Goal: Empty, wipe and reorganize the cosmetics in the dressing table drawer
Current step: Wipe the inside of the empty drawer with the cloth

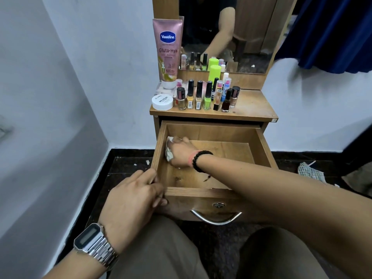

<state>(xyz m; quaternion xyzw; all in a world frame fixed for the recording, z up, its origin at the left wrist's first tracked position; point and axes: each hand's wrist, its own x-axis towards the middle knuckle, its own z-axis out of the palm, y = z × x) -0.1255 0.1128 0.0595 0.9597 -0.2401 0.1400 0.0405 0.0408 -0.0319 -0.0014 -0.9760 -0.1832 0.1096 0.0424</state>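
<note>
Right hand is inside the pulled-out drawer, fingers curled round a small white cloth and pressing it into the back-left corner. Left hand grips the drawer's front-left corner, prob. to steady it.

Cloth looks soft, light and crumpled; best bunched in the palm so it reaches the corners w/o slipping.

Drawer holds nothing but hand and cloth; a few dark marks show on the floor near the front.

Cosmetics sit on the tabletop: tall pink Vaseline tube, white round jar, a row of nail polish bottles, green cylinder. Bottles look like glass, small, top-heavy and easy to tip; take each by the body, not the cap.
</note>
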